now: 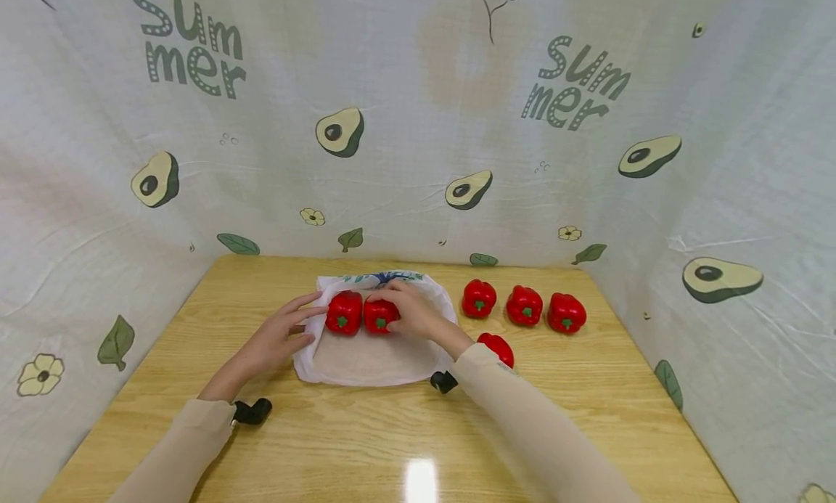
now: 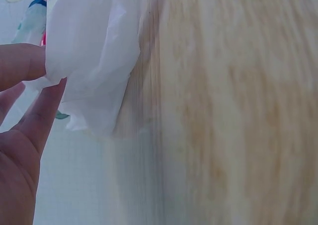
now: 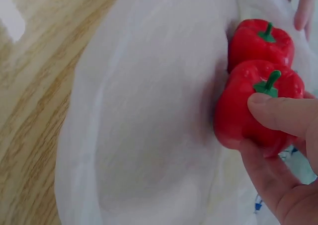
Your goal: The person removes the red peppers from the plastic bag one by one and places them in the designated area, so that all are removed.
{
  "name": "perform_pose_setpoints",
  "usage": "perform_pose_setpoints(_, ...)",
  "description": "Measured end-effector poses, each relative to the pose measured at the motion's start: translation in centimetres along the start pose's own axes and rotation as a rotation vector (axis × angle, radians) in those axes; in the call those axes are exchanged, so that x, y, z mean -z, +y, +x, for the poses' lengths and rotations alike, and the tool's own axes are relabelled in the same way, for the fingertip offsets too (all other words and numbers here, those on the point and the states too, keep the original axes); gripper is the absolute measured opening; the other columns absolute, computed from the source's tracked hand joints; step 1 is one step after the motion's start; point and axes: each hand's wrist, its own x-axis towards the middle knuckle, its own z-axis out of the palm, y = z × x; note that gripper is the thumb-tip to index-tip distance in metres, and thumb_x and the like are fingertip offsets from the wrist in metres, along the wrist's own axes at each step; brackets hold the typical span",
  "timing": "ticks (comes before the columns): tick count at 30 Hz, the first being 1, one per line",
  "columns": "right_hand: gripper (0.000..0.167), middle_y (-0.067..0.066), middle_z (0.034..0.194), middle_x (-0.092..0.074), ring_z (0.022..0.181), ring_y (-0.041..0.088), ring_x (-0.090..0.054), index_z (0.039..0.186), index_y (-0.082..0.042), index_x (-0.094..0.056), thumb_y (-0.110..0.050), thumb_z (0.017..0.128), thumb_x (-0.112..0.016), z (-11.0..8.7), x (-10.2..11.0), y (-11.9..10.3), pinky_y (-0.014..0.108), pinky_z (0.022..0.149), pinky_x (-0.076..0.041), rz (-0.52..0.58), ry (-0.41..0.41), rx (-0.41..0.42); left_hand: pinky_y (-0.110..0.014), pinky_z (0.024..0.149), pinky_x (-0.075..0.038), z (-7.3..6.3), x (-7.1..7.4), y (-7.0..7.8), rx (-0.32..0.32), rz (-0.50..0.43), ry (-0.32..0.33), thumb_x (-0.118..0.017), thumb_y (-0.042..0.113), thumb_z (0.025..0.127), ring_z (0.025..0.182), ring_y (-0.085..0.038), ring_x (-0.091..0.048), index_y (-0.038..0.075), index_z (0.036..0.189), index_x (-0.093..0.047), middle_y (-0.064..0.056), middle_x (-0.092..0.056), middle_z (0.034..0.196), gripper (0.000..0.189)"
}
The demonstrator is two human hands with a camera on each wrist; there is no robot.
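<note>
My right hand (image 1: 413, 313) grips a red bell pepper (image 3: 236, 108), with the thumb near its green stem and the fingers along its side. That pepper sits against a second red bell pepper (image 1: 344, 313) at the back of a white plastic-lined container (image 1: 372, 381). On the left side, my left hand (image 1: 277, 337) has its fingers spread, reaching over the rim of the white liner (image 2: 94, 46). Its fingertips touch the liner's edge in the left wrist view, and one fingertip comes near the second pepper in the head view.
To the right of the container, three red bell peppers (image 1: 525, 305) stand in a row on the wooden table (image 1: 339, 438). Another bell pepper (image 1: 496, 349) lies closer, partly hidden by my right sleeve. A printed cloth (image 1: 405, 125) hangs around the back and sides.
</note>
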Motion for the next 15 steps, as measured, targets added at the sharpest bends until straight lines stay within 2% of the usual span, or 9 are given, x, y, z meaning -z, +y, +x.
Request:
perform_pose_setpoints(3,0.058,0.005,0.131,-0.059,0.123,0.022,-0.057,0.141,-0.021,-0.068,-0.002,0.088,-0.085,-0.6,0.7,-0.4,0.035,0.103,-0.058,0.006,0.002,0.036,-0.051,0.104,-0.057,-0.1,0.0,-0.2,0.002,0.003,0.004,-0.074,-0.004,0.096,0.148,-0.041,-0.044,0.008,0.15,-0.06,-0.012,-0.032,0.171,0.056)
perform_pose_setpoints(8,0.06,0.005,0.134,-0.059,0.122,0.023,-0.055,0.141,-0.02,-0.067,0.002,0.087,-0.082,-2.2,2.6,-1.5,0.035,0.098,-0.059,0.032,-0.013,0.074,-0.051,0.104,-0.057,-0.2,0.0,-0.3,-0.003,-0.001,0.01,-0.074,-0.004,0.096,0.148,-0.04,-0.045,0.009,0.15,-0.061,-0.012,-0.032,0.171,0.056)
perform_pose_setpoints(15,0.059,0.006,0.135,-0.059,0.122,0.023,-0.056,0.142,-0.016,-0.066,-0.002,0.088,-0.085,-5.0,5.1,-2.0,0.028,0.087,-0.062,0.053,-0.022,0.082,-0.05,0.104,-0.057,-0.3,0.0,-0.3,-0.019,0.005,0.013,-0.074,-0.005,0.096,0.147,-0.04,-0.046,0.007,0.15,-0.061,-0.012,-0.033,0.171,0.056)
